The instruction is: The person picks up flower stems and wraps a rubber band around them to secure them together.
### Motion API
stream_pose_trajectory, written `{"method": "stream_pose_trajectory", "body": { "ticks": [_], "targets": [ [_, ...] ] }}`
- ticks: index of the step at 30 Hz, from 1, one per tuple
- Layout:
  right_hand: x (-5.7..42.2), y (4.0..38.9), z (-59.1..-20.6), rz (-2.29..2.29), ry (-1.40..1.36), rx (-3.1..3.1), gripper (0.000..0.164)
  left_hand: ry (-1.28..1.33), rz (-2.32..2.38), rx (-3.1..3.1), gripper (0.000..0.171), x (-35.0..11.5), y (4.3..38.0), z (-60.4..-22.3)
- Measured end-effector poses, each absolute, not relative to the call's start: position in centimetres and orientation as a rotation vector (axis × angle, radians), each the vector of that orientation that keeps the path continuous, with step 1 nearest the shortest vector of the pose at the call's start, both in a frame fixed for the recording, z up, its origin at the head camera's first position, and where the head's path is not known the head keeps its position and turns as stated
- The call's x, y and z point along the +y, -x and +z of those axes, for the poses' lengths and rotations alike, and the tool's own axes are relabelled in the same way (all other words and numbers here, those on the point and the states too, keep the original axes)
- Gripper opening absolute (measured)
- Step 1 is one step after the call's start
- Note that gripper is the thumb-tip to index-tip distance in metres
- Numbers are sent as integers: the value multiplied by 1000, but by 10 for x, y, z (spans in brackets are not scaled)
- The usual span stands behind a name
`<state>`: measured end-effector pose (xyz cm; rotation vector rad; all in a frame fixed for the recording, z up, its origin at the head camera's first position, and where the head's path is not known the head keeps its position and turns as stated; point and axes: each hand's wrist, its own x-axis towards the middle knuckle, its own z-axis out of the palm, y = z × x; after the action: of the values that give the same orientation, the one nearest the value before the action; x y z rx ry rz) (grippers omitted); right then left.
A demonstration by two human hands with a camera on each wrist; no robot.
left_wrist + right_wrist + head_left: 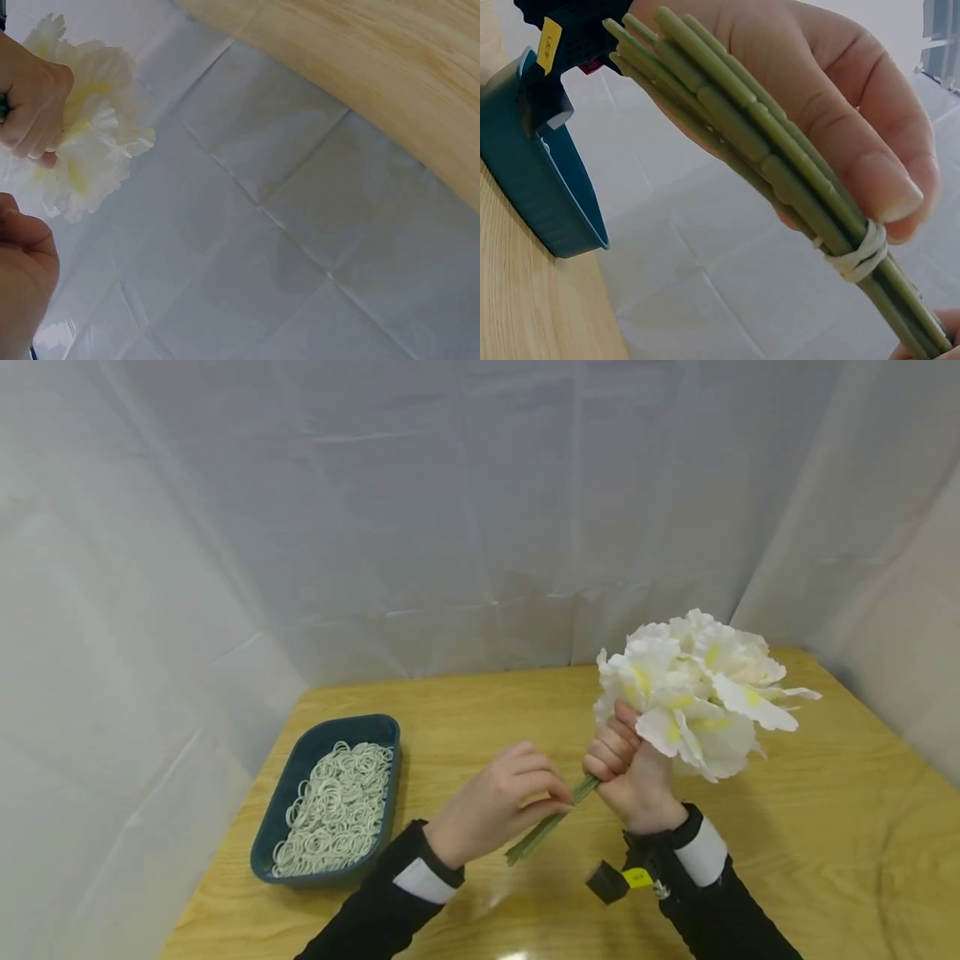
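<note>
A bunch of white artificial flowers [693, 693] with yellow patches leans over the right side of the table. My right hand [637, 777] grips its green stems [534, 840] just below the blooms. The stem ends slant down to the left. Seen from the right wrist, a pale rubber band [859, 259] is wound round the stems in several turns. My left hand [506, 797] is beside the stems, its thumb and fingers pinching at that band. In the left wrist view, part of the left hand [26, 262] shows curled fingers, with the blooms beyond.
A dark teal tub [264, 831] stands on the left of the wooden table [480, 710], holding many loose pale rubber bands [337, 810]. Pale sheeting [450, 527] hangs behind and at both sides. A black wrist device [609, 882] with a yellow label juts from the right cuff.
</note>
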<state>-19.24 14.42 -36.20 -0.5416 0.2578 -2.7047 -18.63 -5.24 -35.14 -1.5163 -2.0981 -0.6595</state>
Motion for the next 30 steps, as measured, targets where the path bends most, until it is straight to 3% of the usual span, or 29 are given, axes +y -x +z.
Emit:
{"method": "stream_pose_trajectory", "body": {
  "ticks": [8, 15, 21, 30],
  "targets": [
    [143, 195, -366, -2443, 727, 172, 52, 1321, -1064, -2388, 12, -52, 174, -366],
    [138, 192, -362, -2395, 774, 501, 50, 1280, -1382, -2576, 13, -47, 166, -371],
    [133, 190, -363, -2282, 866, 496, 36, 1255, -1685, -2654, 19, -45, 163, -376],
    [127, 189, -367, -2176, 798, 750, 36, 1177, -1875, -2717, 23, -50, 160, -383]
  ]
}}
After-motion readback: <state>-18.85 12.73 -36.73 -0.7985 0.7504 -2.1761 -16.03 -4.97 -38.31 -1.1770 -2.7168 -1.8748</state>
